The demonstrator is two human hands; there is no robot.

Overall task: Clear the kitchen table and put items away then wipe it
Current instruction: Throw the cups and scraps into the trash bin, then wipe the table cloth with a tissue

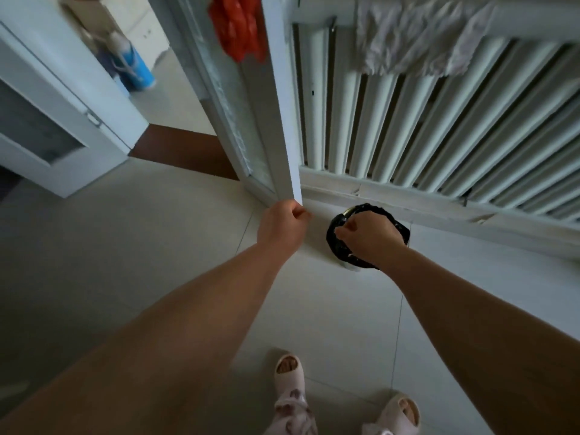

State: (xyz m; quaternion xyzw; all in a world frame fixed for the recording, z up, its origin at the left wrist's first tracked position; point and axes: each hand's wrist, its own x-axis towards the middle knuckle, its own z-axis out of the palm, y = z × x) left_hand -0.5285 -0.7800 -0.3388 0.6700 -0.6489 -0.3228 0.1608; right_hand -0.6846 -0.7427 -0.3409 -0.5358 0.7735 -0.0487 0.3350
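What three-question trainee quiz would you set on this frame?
1. True or false: the left hand grips the door edge.
2. The bin beneath the right hand has a liner of which colour? A black, B red, C white.
3. Fill in: the white cloth hangs over the ____.
Key: 1 true; 2 A; 3 radiator.
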